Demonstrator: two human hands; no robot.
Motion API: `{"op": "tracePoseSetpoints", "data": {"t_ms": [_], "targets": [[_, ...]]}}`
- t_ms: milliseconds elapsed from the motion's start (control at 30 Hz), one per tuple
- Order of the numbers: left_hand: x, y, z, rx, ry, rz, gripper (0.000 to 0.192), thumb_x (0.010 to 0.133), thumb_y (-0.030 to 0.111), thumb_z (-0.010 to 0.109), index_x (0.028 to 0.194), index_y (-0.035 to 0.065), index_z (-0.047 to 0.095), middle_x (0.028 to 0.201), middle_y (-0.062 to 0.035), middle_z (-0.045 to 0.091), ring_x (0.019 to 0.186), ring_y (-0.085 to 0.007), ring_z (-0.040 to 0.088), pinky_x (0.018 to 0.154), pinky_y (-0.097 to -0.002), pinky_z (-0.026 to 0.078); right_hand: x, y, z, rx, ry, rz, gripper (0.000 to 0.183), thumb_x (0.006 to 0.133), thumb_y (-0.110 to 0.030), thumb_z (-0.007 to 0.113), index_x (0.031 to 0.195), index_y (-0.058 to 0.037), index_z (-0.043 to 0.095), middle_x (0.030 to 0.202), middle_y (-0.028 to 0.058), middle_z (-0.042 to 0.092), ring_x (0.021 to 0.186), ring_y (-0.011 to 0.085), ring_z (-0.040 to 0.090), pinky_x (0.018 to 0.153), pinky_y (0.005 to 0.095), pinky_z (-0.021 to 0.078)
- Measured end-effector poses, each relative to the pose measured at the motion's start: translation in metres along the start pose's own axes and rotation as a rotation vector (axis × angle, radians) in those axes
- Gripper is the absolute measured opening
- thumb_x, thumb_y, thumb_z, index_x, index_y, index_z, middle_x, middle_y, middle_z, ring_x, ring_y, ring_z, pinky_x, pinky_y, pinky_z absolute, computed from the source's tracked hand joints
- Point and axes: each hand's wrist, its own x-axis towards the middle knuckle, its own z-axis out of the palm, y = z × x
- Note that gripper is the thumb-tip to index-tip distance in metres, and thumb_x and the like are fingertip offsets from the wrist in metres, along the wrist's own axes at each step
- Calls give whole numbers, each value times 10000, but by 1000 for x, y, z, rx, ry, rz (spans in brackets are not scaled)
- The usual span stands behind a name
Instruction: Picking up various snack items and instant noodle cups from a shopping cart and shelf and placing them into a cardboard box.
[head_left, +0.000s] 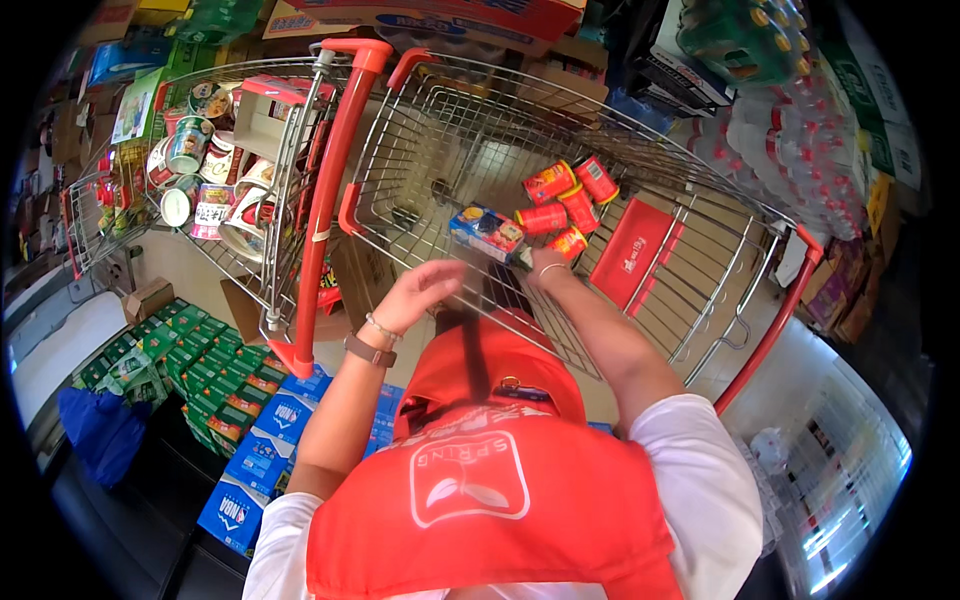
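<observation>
A wire shopping cart (480, 127) with red corner pieces stands before me. Inside it lie several red cans with yellow rims (544, 218) and a blue printed box (486, 232). My right hand (546, 264) is inside the cart, close to the box and the lowest can; a small dark green item shows at its fingertips, and whether the fingers grip it is hard to tell. Over the cart's near side is my left hand (435, 285), its fingers slightly bent and nothing visible in them. A red panel (637, 251) lies on the cart's wire to the right.
At left, a second cart's red handle (330, 202) stands near, with tubs and cups (190, 144) in that cart. Green boxes (202, 360) and blue boxes (255, 457) are stacked at lower left. Shrink-wrapped bottles (795, 157) stand at right, and cartons (450, 19) beyond the cart.
</observation>
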Motion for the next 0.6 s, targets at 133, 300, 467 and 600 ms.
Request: {"op": "tracePoseSetpoints", "data": {"t_ms": [133,300,467,600], "targets": [[15,2,2,-71,50,-42,364,768,159,517,1090,15,432,999,-93,505,891,-140,496,784,-246,381,-39,24,-81,354,-62,140,340,589,-181,573,877,-1,559,822,122,581,757,192,568,683,271,439],[38,-10,20,-173,297,-120,496,765,193,530,1182,44,307,1077,-92,440,918,-131,476,743,-264,399,-63,18,-122,1500,-44,-317,433,674,-84,549,1082,14,441,981,105,532,874,166,523,744,281,433],[44,1,15,-640,294,45,465,767,247,523,1155,94,318,1044,-29,472,918,-109,473,704,-297,413,-26,-32,-102,1734,-395,-446,487,698,-56,552,1145,2,369,1041,99,489,888,170,507,734,287,434],[38,8,3,-500,517,213,380,758,156,539,1077,26,379,1009,-65,492,886,-153,505,751,-284,425,-14,-61,-90,1466,-337,-620,469,692,-60,572,1131,-57,406,1016,89,494,866,164,504,699,271,439]]}}
